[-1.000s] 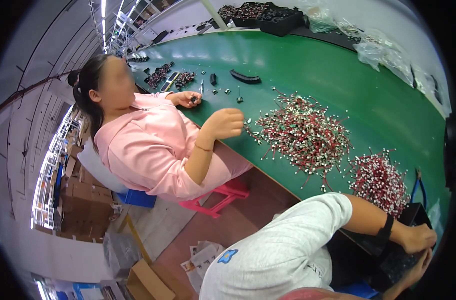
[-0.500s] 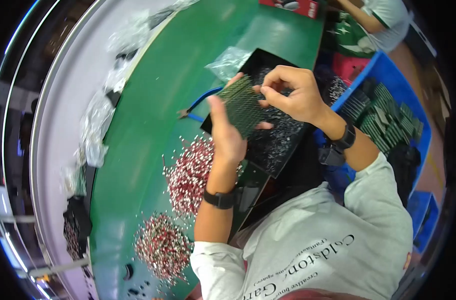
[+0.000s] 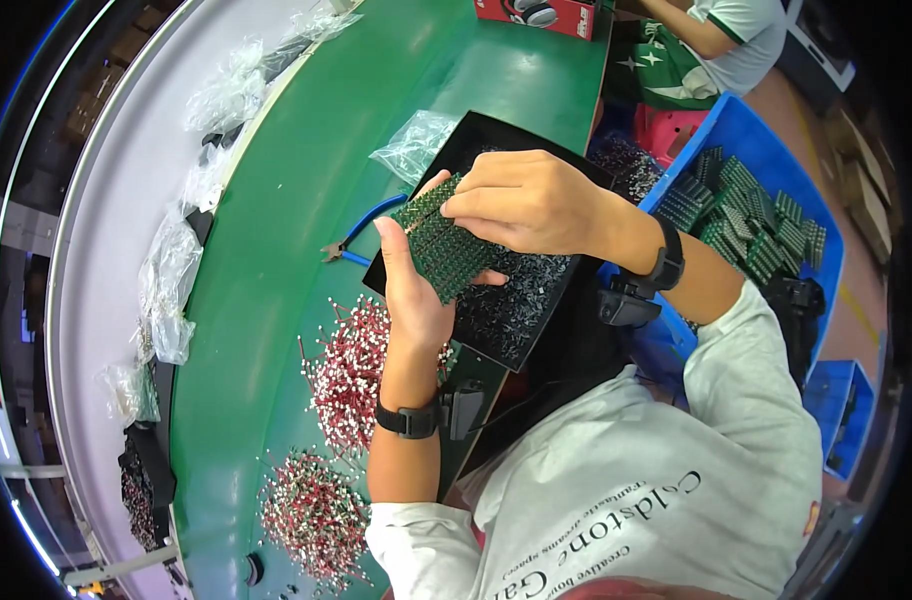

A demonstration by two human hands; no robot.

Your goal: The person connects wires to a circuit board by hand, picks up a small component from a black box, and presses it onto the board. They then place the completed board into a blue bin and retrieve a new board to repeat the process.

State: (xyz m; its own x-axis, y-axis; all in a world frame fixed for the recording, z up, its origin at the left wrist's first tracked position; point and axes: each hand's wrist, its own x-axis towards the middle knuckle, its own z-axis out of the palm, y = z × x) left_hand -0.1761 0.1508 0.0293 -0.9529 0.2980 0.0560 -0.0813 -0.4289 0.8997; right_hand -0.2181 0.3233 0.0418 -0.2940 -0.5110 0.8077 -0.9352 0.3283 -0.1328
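Observation:
A green circuit board panel (image 3: 444, 258), covered in rows of small parts, lies tilted across my left hand (image 3: 416, 305). The thumb presses its left edge and the fingers wrap behind it. My right hand (image 3: 531, 200) is closed in a pinch at the panel's upper right face; whatever sits between those fingertips is hidden. Beneath both hands is a black tray (image 3: 484, 130) holding many loose black bits (image 3: 516, 305). Cutting pliers with blue handles (image 3: 371, 215) rest on the table just left of the tray.
Two heaps of red wires with white ends, a nearer wire heap (image 3: 316, 520) and a farther wire heap (image 3: 348, 385), lie on the green table (image 3: 236, 330). A blue bin (image 3: 828, 285) at right holds several board panels (image 3: 741, 215). Another person (image 3: 741, 40) sits beyond.
The panel in my left hand now faces me more, its rows of parts plainer. My right hand has moved in over the panel's upper right. The whole view has shifted slightly.

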